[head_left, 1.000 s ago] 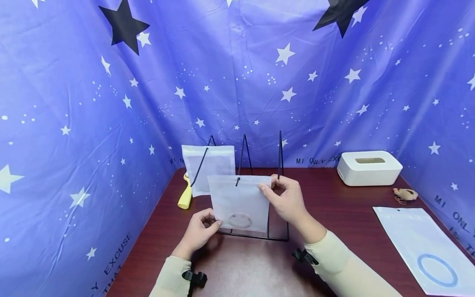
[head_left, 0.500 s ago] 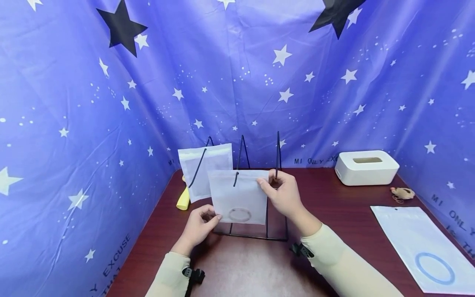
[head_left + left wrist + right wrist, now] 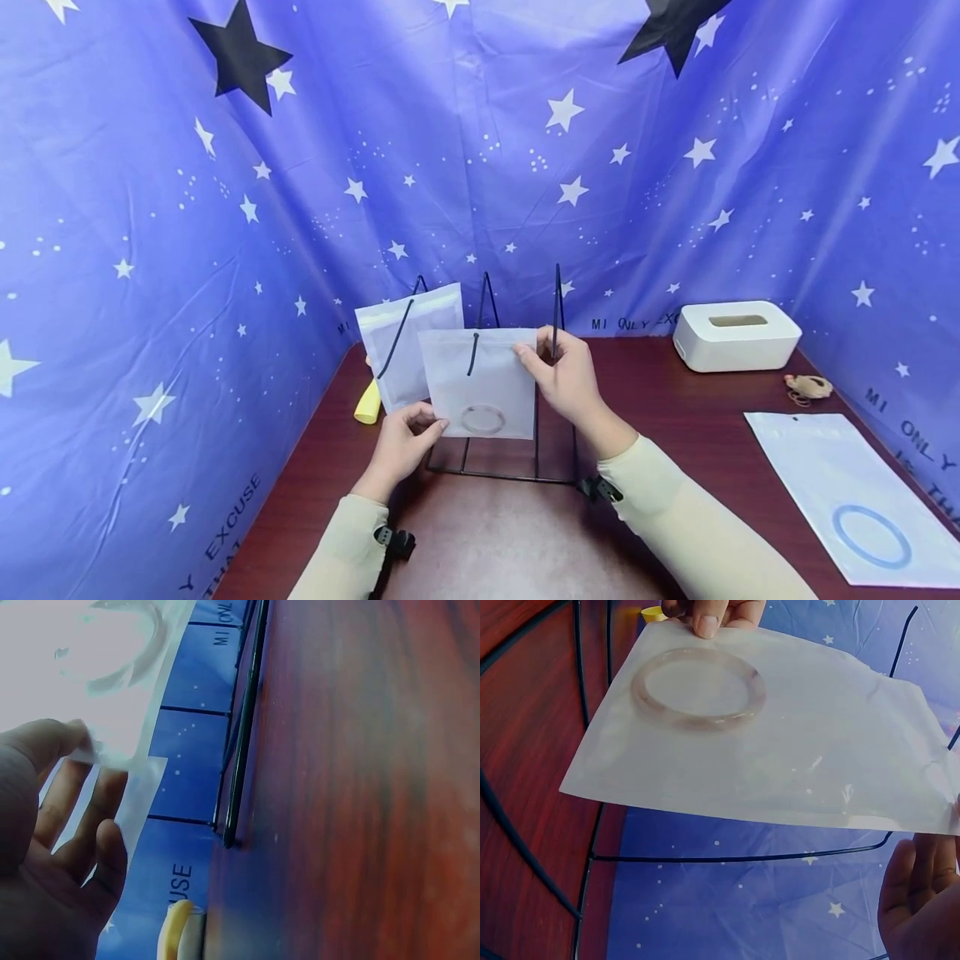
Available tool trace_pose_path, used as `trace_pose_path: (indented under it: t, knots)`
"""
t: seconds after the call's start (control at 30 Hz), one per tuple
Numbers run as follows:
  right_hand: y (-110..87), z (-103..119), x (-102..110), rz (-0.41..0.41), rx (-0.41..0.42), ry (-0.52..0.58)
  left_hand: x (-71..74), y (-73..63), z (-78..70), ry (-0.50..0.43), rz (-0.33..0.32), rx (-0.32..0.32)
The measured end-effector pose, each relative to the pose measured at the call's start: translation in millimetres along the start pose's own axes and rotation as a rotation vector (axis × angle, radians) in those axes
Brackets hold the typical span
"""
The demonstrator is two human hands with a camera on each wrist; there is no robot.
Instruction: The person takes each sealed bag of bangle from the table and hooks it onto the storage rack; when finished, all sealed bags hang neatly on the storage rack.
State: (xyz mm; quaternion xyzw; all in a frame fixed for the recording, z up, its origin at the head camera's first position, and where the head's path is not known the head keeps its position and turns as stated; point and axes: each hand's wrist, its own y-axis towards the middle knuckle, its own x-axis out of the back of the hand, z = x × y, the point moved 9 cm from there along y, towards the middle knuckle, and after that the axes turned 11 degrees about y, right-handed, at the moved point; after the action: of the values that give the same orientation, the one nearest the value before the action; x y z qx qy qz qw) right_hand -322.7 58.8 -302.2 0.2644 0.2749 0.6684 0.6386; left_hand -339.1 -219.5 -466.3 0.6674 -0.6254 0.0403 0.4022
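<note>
A frosted zip bag (image 3: 480, 375) with a pale bangle (image 3: 697, 720) inside faces me in front of the black wire display rack (image 3: 502, 477). My left hand (image 3: 405, 442) pinches its lower left corner between thumb and fingers. At the upper right corner my right hand (image 3: 568, 371) pinches it, thumb in front. The rack's middle prong shows in front of the bag, starting at its top edge. Behind it on the left, a second white zip bag (image 3: 405, 342) hangs tilted on the left prong, its lower part overlapped by the front bag.
A yellow object (image 3: 367, 404) stands behind the left bag. On the right lie a larger white zip bag with a blue ring print (image 3: 847, 483) and a small beige item with a cord (image 3: 808, 389). A white tissue box (image 3: 738, 337) stands at the back right.
Both hands have raised the bag with the bangle, showing more of the rack's base below it. The left hanging bag has tilted, its right side higher.
</note>
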Motion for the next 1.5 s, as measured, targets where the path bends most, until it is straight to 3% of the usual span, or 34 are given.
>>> trace_pose_path:
  t: [0.23,0.67,1.0,1.23,1.5]
  knots:
    - [5.4,-8,1,-0.041,-0.033,0.022,6.1,7.4,-1.8,0.074,-0.074,-0.008]
    - [18.1,-22,8,-0.095,-0.03,0.032,-1.8,23.7,1.9,0.063,-0.049,0.029]
    - [30.3,-38,11,-0.14,-0.098,0.04,-5.2,36.1,5.1,0.077,-0.04,0.072]
    - [40.2,-90,17,-0.182,-0.174,0.072,-4.1,43.3,7.1,0.099,-0.066,0.12]
    - [45.6,-97,19,-0.201,-0.238,0.06,-5.9,48.2,8.8,0.088,-0.106,0.18]
